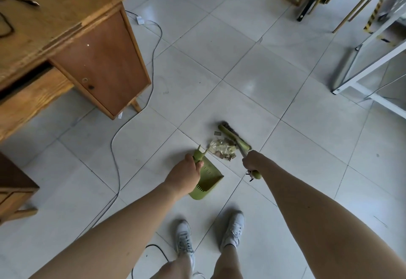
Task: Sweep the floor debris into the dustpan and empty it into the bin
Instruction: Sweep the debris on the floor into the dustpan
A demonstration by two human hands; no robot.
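Head view, looking down at the tiled floor [252, 76]. Left hand [186, 174] is wrapped tight around the handle of the green dustpan [207, 181]; the pan looks tipped up on one side, not flat on the tiles. Right hand [252, 160] is clamped on the handle of the green hand brush [234, 137], bristle head down on the floor.

Debris pile [223, 150]: crumpled paper and small brownish scraps, lying between pan and brush head, touching or just beside the brush, near the pan but not in it. Pan appears empty. No bin in view.

Judgement: sweep-in step, early; nothing collected yet.

Risks from here:
- If the pan's lip is not pressed flat on the tile before the stroke, scraps will slide under it or get pushed past.
- The pan's opening seems not to face the pile squarely; a stroke now could scatter the light paper sideways.
- A grey cable [114, 144] runs along the floor left of the pan, and another loops near the white shoes [234, 228]; a trip hazard when walking off with a loaded pan.
- Tilting the pan in carry would spill it.
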